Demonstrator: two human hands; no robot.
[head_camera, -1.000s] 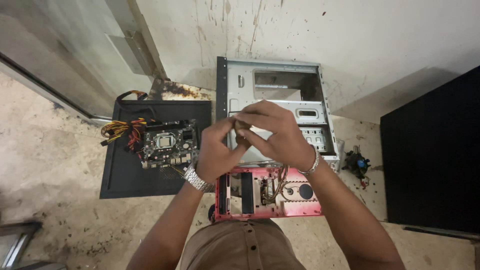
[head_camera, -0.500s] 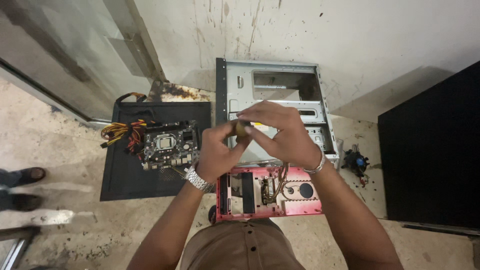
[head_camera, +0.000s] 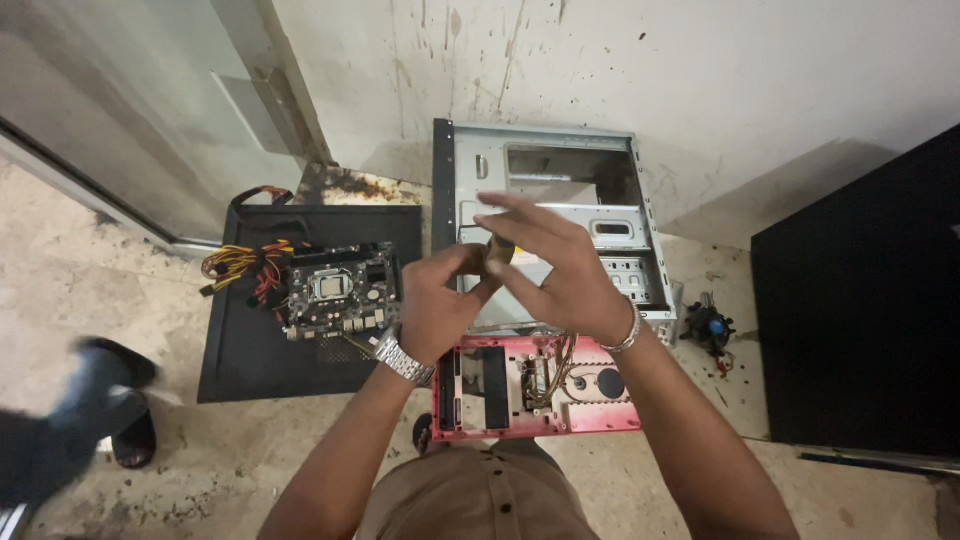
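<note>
Both hands meet above an open grey computer case that lies on the floor. My left hand, with a metal watch on the wrist, pinches the lower end of a small brownish object. My right hand, a bracelet on its wrist, rests against the same object with its fingers spread and extended. What the object is cannot be told. The case's red front panel lies below my hands, close to my body.
A motherboard with coloured cables rests on a black side panel at the left. A small cooler fan lies right of the case, beside a large black panel. Another person's shoes show at the left edge.
My right fingers have spread out above the small object. The other person's feet have stepped further into view at the left.
</note>
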